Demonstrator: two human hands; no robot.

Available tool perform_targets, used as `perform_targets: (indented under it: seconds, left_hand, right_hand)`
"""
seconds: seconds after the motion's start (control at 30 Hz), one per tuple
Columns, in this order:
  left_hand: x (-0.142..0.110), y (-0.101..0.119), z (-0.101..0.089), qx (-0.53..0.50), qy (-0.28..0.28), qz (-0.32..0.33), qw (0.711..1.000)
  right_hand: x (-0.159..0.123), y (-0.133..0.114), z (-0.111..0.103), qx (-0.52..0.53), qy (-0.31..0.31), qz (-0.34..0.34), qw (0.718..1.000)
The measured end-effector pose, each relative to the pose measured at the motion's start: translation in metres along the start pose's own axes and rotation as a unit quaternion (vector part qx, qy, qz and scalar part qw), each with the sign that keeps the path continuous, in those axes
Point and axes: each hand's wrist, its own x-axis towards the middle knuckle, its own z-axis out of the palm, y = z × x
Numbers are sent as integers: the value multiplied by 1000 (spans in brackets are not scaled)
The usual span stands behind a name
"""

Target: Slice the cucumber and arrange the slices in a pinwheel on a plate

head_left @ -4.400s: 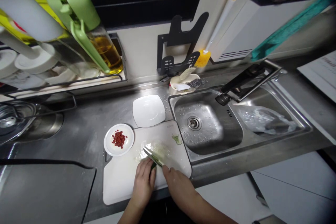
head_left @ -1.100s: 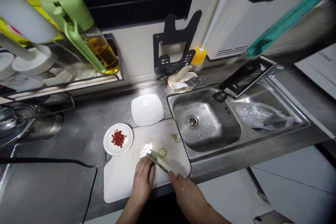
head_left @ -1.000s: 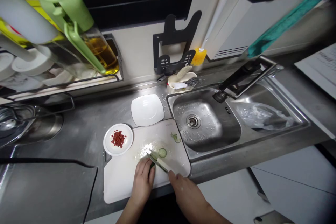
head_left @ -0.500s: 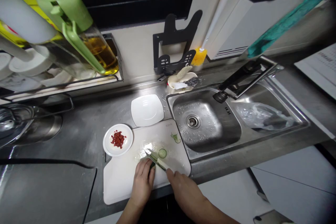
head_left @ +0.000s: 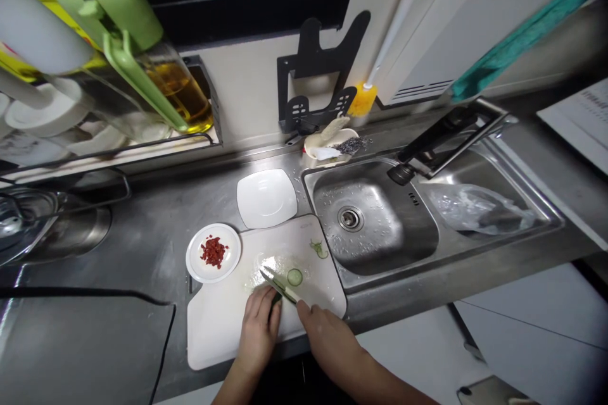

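On the white cutting board [head_left: 223, 323], my left hand [head_left: 259, 329] presses down on a green cucumber [head_left: 276, 297], fingers curled over it. My right hand [head_left: 323, 335] grips the handle of a knife [head_left: 278, 286] whose blade lies across the cucumber just beyond my left fingertips. One round cucumber slice [head_left: 295, 276] lies flat to the right of the blade. A few green scraps [head_left: 319, 248] sit near the board's far right corner.
A small round plate of chopped red chilli [head_left: 213, 252] touches the board's left edge; a square white plate [head_left: 266, 198] stands behind it. The steel sink [head_left: 375, 221] lies to the right, with a plastic bag [head_left: 475, 209] in its second basin. An oil bottle [head_left: 166, 82] hangs overhead.
One cucumber slice has come off and lies beside the blade. The knife and my right hand have shifted slightly left along the cucumber.
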Motion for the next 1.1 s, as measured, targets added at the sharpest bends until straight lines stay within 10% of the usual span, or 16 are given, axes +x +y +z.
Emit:
perform_targets:
  seconds: [1.1]
  left_hand:
    - [-2, -2, 2, -14, 14, 14, 1000]
  right_hand:
    - [16, 9, 23, 14, 40, 23, 999]
